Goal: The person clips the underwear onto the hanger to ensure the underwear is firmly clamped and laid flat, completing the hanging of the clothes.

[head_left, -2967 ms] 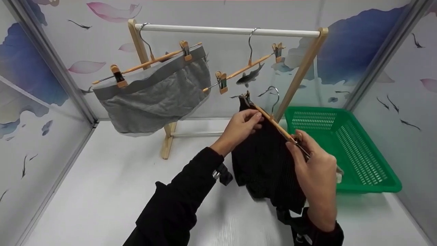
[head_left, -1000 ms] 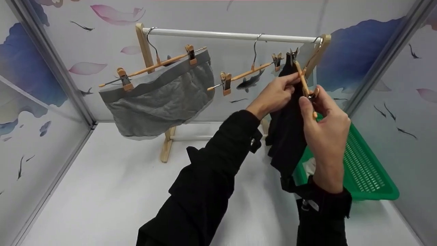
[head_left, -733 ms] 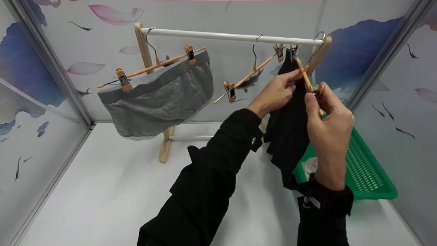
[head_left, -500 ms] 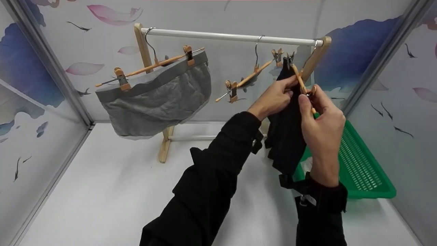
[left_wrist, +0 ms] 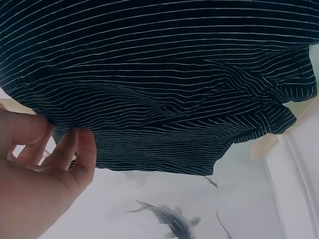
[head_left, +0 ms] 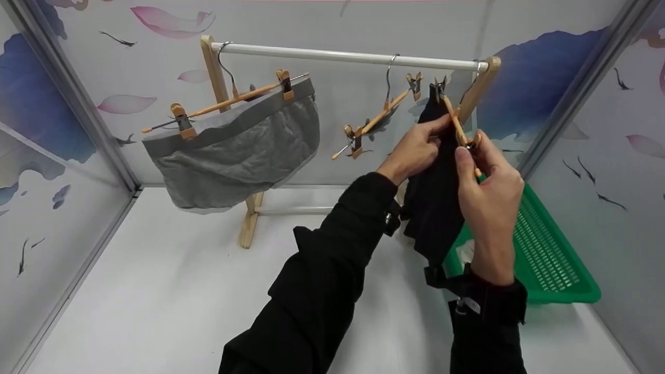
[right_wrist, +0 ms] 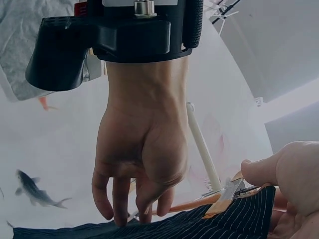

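Black shorts [head_left: 434, 208], thinly striped in white in the left wrist view, hang from a wooden clip hanger [head_left: 455, 124]. The hanger's metal hook [head_left: 476, 72] is at the rod near its right end; whether it bears the weight is unclear. My left hand [head_left: 414, 151] holds the hanger around its middle, fingers curled at the shorts' top edge and partly hidden by cloth. At the hanger's near end, my right hand [head_left: 491, 189] pinches the clip between thumb and fingers. In the right wrist view that clip [right_wrist: 222, 201] sits on the waistband.
A white rod [head_left: 332, 54] on wooden posts carries grey underpants [head_left: 239, 145] clipped to a hanger at left. A bare clip hanger [head_left: 384, 114] hangs mid-rod, close to my left hand. A green basket [head_left: 550, 254] with some white cloth stands at right, partly behind my right arm.
Over three seconds, both hands have lifted the hanger and shorts up and rightward to the rod's right end. Lately they have shifted only slightly; the bare hanger has swung a little.
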Demonstrator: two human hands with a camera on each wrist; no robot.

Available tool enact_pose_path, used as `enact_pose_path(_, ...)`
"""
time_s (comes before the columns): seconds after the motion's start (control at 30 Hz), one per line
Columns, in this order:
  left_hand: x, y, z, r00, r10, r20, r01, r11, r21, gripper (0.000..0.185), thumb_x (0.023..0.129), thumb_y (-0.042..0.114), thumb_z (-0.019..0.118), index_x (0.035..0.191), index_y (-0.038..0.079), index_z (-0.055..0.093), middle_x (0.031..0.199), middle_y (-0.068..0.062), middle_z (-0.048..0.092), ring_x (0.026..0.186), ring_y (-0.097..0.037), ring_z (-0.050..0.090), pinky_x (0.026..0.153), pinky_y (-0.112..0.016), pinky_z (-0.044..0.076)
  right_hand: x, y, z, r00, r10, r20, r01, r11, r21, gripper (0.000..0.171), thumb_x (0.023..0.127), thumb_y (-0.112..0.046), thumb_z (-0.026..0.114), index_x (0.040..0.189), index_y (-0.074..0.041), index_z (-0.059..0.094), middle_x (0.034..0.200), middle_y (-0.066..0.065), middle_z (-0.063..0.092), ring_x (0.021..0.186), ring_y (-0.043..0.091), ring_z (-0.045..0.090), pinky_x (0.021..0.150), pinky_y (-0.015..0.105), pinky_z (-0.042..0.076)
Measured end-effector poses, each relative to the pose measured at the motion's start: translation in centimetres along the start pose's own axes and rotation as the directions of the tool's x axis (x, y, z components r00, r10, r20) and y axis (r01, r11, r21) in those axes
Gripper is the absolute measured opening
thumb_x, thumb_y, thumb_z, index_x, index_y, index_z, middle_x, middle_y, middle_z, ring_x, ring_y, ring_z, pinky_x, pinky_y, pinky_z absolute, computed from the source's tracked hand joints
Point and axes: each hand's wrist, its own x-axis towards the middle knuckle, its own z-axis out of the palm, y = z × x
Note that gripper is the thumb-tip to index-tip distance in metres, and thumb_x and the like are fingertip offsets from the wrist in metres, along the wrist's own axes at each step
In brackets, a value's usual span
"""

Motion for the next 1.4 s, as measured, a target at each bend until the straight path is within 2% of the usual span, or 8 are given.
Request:
enact_pose_path(0.53,-0.4,-0.5,0.3,0.999,-0.039,-0.031,0.037,0.998,-0.042,0.056,0.105,-0.003,0.046,0.156,0.018,0.039,0.157,0.004,0.042,0.139,0.0,0.039,0.106,-0.011,0.031,-0.5,1.1,-0.6,0.999,-0.033,0.032,0.032,0.999,0.026,0.054,0.102,-0.035,0.063,0.149,-0.01,0.051,0.133,0.007,0.065,0.121,0.02,0.063,0.104,0.036,0.048)
enact_pose_path(0.8,-1.4,-0.9,0.3,0.998,-0.052,-0.028,0.049,0.996,-0.079,0.052,0.106,0.003,0.048,0.157,0.015,0.039,0.156,-0.002,0.045,0.136,-0.007,0.046,0.104,-0.014,0.037,-0.2,2.2,-2.4,0.999,-0.021,0.036,0.019,0.997,0.07,0.05,0.105,-0.033,0.058,0.152,-0.024,0.046,0.14,-0.001,0.062,0.126,0.017,0.059,0.101,0.031,0.049)
enact_pose_path(0.97,-3.2,-1.4,0.3,0.999,0.035,-0.029,-0.032,0.993,0.112,0.05,0.109,0.013,0.048,0.158,0.013,0.037,0.155,-0.006,0.046,0.138,-0.01,0.045,0.107,-0.017,0.035,1.5,4.3,-3.9,1.0,-0.014,0.008,0.014,0.999,0.033,0.039,0.108,-0.035,0.05,0.144,-0.021,0.059,0.135,0.004,0.065,0.122,0.011,0.059,0.106,0.029,0.043)
enact_pose_path(1.13,-5.2,-2.1,0.2,0.971,0.235,-0.041,-0.207,0.915,0.345,0.05,0.109,0.019,0.047,0.158,0.011,0.036,0.152,-0.009,0.047,0.136,-0.013,0.047,0.109,-0.02,0.034,3.7,7.3,-4.9,0.992,0.059,0.112,-0.041,0.987,-0.154,0.048,0.105,-0.049,0.048,0.14,-0.018,0.063,0.128,0.008,0.067,0.116,0.014,0.06,0.099,0.031,0.047)
enact_pose_path(1.2,-5.9,-2.3,0.2,0.943,0.331,-0.042,-0.292,0.878,0.379,0.05,0.109,0.019,0.047,0.157,0.01,0.036,0.151,-0.01,0.046,0.132,-0.014,0.05,0.106,-0.019,0.037,4.5,8.6,-5.2,0.971,0.096,0.22,-0.047,0.975,-0.217,0.057,0.104,-0.053,0.046,0.143,-0.014,0.059,0.132,0.014,0.064,0.123,0.025,0.058,0.103,0.042,0.046)
enact_pose_path(1.27,-6.5,-2.4,0.4,0.899,0.435,-0.048,-0.378,0.827,0.415,0.049,0.109,0.017,0.048,0.155,0.007,0.038,0.148,-0.012,0.048,0.131,-0.016,0.051,0.106,-0.019,0.037,5.3,9.8,-5.4,0.922,0.138,0.362,-0.032,0.958,-0.285,0.065,0.104,-0.056,0.043,0.147,-0.008,0.053,0.141,0.022,0.056,0.131,0.041,0.05,0.105,0.058,0.04)
enact_pose_path(1.33,-7.1,-2.4,0.7,0.839,0.543,-0.048,-0.463,0.757,0.461,0.045,0.108,0.014,0.049,0.152,0.003,0.043,0.143,-0.014,0.05,0.125,-0.019,0.054,0.105,-0.021,0.038,5.9,11.0,-5.5,0.836,0.175,0.52,0.017,0.939,-0.343,0.069,0.105,-0.054,0.043,0.149,-0.001,0.048,0.144,0.03,0.05,0.131,0.049,0.046,0.104,0.066,0.036)
enact_pose_path(1.4,-7.7,-2.3,1.0,0.786,0.617,-0.035,-0.517,0.689,0.508,0.041,0.107,0.013,0.05,0.147,0.002,0.048,0.138,-0.015,0.052,0.123,-0.02,0.053,0.106,-0.022,0.037,6.3,12.1,-5.3,0.708,0.214,0.673,0.092,0.917,-0.389,0.07,0.105,-0.051,0.047,0.151,0.002,0.042,0.147,0.034,0.043,0.131,0.055,0.042,0.103,0.07,0.034)
